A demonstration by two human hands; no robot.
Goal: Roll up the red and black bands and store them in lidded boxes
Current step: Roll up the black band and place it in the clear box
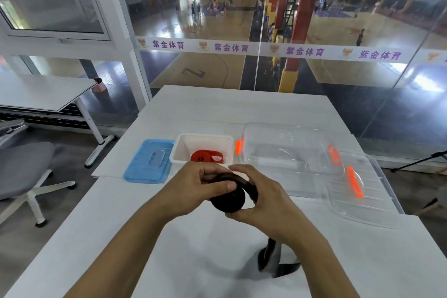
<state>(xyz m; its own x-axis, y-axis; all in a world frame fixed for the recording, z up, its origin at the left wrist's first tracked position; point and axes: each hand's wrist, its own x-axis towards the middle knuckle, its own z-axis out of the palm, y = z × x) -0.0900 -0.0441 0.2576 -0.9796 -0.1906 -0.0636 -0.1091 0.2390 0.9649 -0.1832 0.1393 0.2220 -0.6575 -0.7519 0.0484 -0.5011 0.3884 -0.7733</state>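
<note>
Both my hands hold a black band (228, 201), partly wound into a thick roll above the white table (193, 249). My left hand (193, 189) pinches the roll from the left with the thumb on top. My right hand (261, 198) cups it from the right. The band's loose end hangs below my right wrist and lies on the table near me. A rolled red band (205, 156) lies inside a small white box (183, 150) just beyond my hands. Its blue lid (147, 162) lies flat to the left.
A large clear plastic box (290, 152) stands at the right, its clear lid (358, 191) with orange clips leaning against it. A glass wall runs behind the table. A grey office chair (24, 169) and a second table stand at the left.
</note>
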